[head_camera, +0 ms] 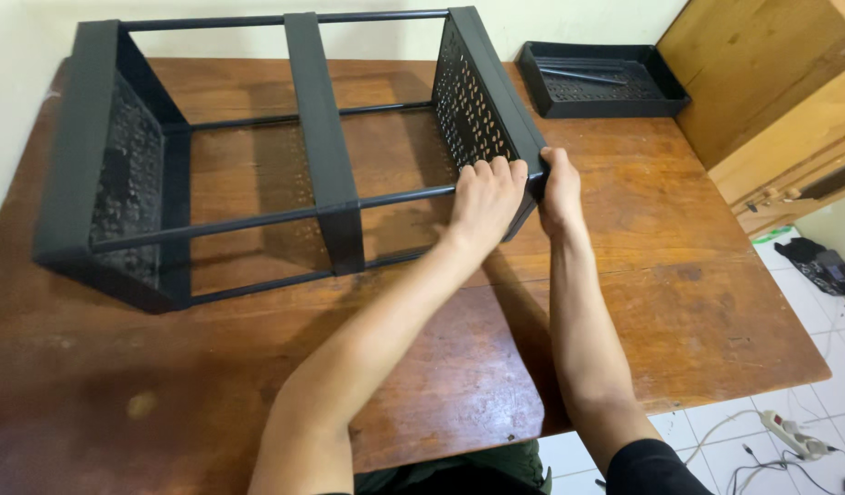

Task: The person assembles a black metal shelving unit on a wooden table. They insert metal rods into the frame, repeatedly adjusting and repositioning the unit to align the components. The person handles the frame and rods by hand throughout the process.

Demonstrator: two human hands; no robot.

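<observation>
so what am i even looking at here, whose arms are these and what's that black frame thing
This is one picture from a camera worn on a person's head, looking down at their own bare arms. On a brown wooden table lies a black metal rack frame: two perforated end panels joined by thin rods and a flat centre strip. The left hand and the right hand both grip the lower corner of the right end panel. Behind it sits a black tray with loose rods inside. A wooden cabinet stands to the right.
</observation>
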